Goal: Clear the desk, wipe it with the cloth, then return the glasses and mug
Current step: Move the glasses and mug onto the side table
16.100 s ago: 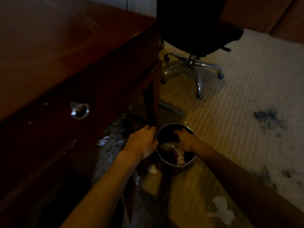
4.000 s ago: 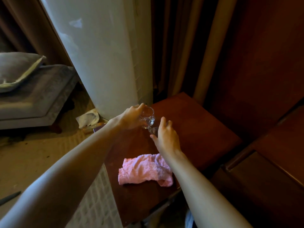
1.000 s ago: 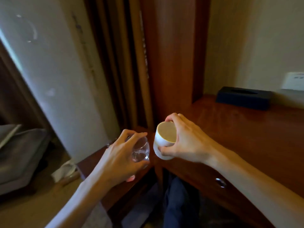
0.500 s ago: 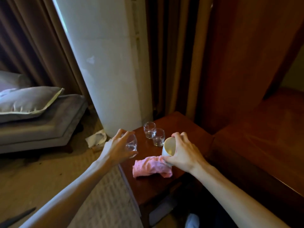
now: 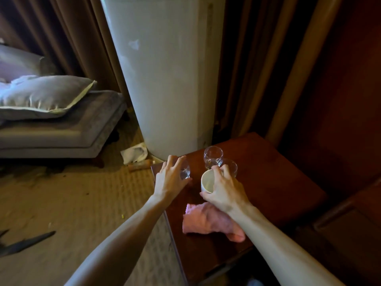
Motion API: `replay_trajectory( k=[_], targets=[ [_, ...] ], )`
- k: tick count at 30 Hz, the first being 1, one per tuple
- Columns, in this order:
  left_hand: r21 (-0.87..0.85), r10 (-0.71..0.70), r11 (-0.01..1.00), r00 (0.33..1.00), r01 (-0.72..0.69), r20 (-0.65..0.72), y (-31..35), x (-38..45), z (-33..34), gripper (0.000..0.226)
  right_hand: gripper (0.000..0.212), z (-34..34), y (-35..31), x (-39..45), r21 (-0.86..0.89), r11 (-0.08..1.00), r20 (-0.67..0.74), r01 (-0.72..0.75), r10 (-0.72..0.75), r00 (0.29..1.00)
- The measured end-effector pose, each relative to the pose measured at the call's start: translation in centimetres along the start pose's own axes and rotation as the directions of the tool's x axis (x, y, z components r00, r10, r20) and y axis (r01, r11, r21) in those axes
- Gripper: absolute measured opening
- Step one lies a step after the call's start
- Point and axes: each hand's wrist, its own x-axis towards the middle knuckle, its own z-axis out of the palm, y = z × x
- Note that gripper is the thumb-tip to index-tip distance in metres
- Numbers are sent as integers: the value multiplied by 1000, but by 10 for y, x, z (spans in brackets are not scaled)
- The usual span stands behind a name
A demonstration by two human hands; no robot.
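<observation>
My left hand (image 5: 171, 180) grips a glass (image 5: 185, 172) near the table (image 5: 278, 182) edge; my right hand (image 5: 223, 188) holds the mug (image 5: 207, 181) beside two glasses (image 5: 213, 156).

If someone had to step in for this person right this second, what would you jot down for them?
Left hand grips a glass at the side table's left edge. Right hand holds the white mug over the table. Two more glasses already stand at the back; the pink cloth lies at the front.
Left: set both down, take the cloth, wipe the desk, return glasses and mug.
</observation>
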Motion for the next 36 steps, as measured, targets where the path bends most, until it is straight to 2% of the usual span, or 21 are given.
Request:
replay_trajectory(
  k=[2, 5, 7, 10, 15, 22, 28, 34, 36],
  targets=[
    [-6, 17, 1000, 1000, -17, -23, -5, -2, 4, 81, 87, 11, -2, 1, -26, 999, 2, 31, -31, 1000],
    [-53, 68, 996, 997, -67, 23, -10, -3, 5, 88, 87, 22, -8, 3, -28, 998, -26, 61, -62, 998],
    [-164, 71, 985, 987, -47, 143, -20, 2, 5, 101, 89, 26, -11, 7, -3, 999, -38, 39, -39, 998],
    [-273, 20, 959, 947, 73, 322, -36, 15, -5, 123, 95, 27, -15, 9, 5, 1000, -47, 8, -8, 999],
    [-339, -10, 931, 938, 135, 345, -47, 24, -24, 99, 95, 33, -9, -19, 89, 996, -77, -24, 31, 997],
    [-457, 6, 868, 918, 192, 398, -50, 40, -20, 102, 93, 43, 1, -40, 247, 960, -127, -133, 168, 978],
    [-518, 6, 827, 917, 220, 400, -28, 43, -9, 101, 90, 36, -6, -36, 270, 950, -112, -154, 190, 975],
    [-500, 37, 850, 927, 168, 374, -17, 51, -3, 85, 80, 34, -13, -26, 202, 957, -97, -208, 230, 968],
    [-489, 44, 858, 925, 159, 377, -18, 54, -2, 86, 81, 35, -12, -22, 202, 956, -96, -211, 234, 967]
  ],
)
